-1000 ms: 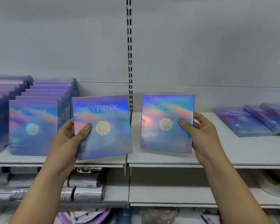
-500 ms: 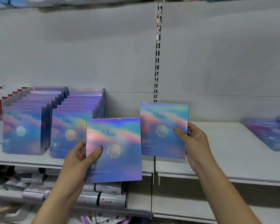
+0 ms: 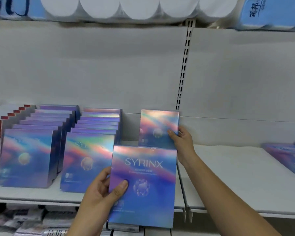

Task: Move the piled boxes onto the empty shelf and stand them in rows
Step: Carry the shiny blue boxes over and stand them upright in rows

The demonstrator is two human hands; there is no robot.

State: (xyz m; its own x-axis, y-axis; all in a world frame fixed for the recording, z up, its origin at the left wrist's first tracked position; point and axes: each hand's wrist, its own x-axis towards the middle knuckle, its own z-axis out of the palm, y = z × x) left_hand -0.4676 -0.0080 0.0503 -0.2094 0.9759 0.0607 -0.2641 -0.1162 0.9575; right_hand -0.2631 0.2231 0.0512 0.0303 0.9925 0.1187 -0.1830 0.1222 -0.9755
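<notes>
The left hand point(image 3: 100, 193) gripped a SYRINX box point(image 3: 143, 184) low and left of the slotted upright point(image 3: 184, 68) — the right hand point(image 3: 182, 143) pinched a second box point(image 3: 158, 123) just left of its foot.

The light is bright and even; a thin dark shadow lies just under the white rolls point(image 3: 140, 7) at the top; the back wall point(image 3: 100, 65) looks soft and grey. Rainbow glare shines most off the far box point(image 3: 157, 121) and the standing rows point(image 3: 90, 150); the near box point(image 3: 152, 184) is sharp enough to read; the flat boxes point(image 3: 286, 155) at the right edge are blurry; the rail point(image 3: 186, 53) looks a little bent.
</notes>
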